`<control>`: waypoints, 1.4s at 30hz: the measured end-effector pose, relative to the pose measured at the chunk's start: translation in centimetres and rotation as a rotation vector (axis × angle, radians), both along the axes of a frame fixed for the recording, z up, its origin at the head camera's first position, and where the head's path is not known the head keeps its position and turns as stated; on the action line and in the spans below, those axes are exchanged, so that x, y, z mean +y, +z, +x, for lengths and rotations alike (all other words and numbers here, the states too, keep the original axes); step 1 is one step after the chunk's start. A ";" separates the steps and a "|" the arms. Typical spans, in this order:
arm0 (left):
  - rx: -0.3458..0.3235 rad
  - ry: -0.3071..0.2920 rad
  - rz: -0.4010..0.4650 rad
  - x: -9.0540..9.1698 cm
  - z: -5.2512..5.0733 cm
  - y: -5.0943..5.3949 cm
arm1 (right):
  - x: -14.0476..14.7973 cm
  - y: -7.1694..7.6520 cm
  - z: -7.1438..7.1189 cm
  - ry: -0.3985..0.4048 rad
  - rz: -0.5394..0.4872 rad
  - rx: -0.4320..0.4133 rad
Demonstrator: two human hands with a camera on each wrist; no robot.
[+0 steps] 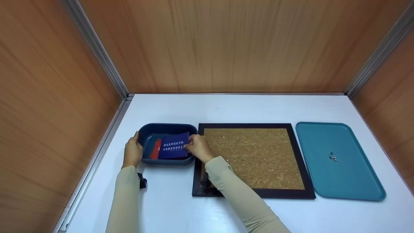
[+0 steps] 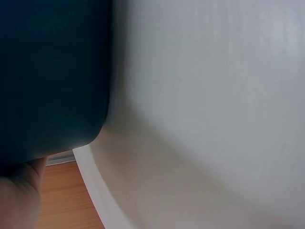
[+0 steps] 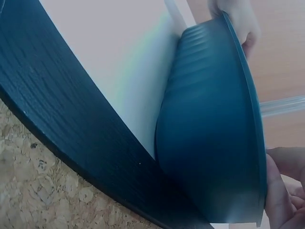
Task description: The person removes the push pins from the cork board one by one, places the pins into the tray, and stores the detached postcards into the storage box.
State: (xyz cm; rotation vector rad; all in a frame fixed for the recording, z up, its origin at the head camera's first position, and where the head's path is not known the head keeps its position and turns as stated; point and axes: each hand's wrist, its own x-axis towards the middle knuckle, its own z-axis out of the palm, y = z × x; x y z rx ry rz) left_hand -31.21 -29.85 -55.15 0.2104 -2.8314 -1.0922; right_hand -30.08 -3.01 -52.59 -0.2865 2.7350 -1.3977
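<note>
At the left of the table stands a dark blue plastic basin (image 1: 168,161). My left hand (image 1: 132,151) holds its left end by the rim; the right wrist view also catches this left hand (image 3: 242,21) at the basin's far end. Inside lie a dark blue card (image 1: 171,142) with white printed characters and, partly hidden under it, a red card (image 1: 155,149). The blue card's right edge is pinched between thumb and fingers of my right hand (image 1: 200,148), over the basin's right end. In the left wrist view the basin's dark wall (image 2: 52,81) covers most of the left hand (image 2: 21,200).
A cork board (image 1: 255,158) with a black frame (image 1: 245,125) lies right of the basin, under my right forearm. Farther right is a teal tray (image 1: 349,178) holding several small shiny pieces (image 1: 333,158). Wood-patterned panels (image 1: 226,48) enclose the white table (image 1: 168,200).
</note>
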 end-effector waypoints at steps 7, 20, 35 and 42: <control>0.001 -0.003 -0.008 0.0 -0.1 0.0 | 0.1 0.1 0.2 0.017 0.029 0.048; 0.017 -0.005 -0.012 -0.1 0.0 -0.1 | -0.1 -0.1 0.1 0.012 0.067 0.092; 0.007 -0.004 -0.008 0.0 -0.2 -0.1 | -0.1 -0.2 0.0 0.027 0.011 0.010; -0.006 -0.005 -0.008 -0.1 0.0 -0.1 | 0.0 -0.1 0.1 0.025 0.023 0.011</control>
